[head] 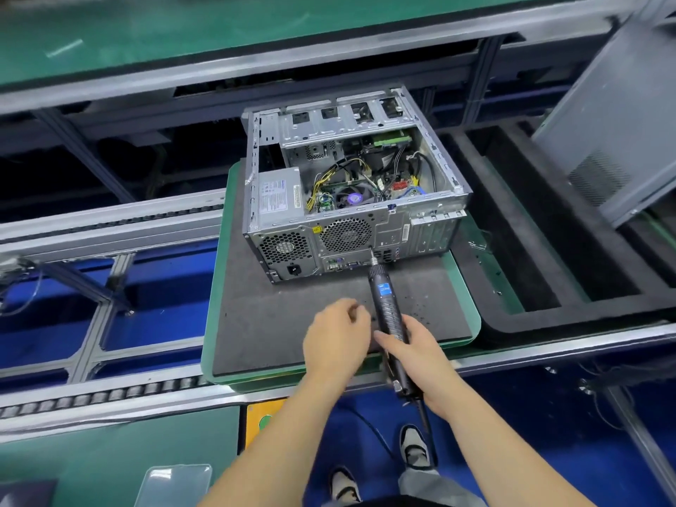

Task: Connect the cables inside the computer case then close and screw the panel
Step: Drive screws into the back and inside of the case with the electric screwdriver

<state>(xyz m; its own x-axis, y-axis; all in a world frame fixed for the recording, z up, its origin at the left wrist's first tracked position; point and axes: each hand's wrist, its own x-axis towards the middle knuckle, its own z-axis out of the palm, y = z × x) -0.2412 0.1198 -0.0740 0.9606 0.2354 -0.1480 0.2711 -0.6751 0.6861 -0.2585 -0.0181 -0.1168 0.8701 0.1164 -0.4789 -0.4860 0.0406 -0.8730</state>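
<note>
Open computer case on padded pallet; electric screwdriver in my right hand.

Item, left: my left hand hovered over the dark foam mat, fingers loosely curled and narrow, holding nothing I could make out, just beside the driver. Item, centre: the computer case lay on its side on the mat atop the green pallet, rear face toward me, top open, showing the power supply at left, yellow-and-black cables and the fan in the middle. Item, right of centre: my right hand was wrapped around the black electric screwdriver, its tip against the case's rear face below the round fan grille. Item, far right: the grey side panel stood tilted, well apart from the case, beyond the black foam tray.
</note>
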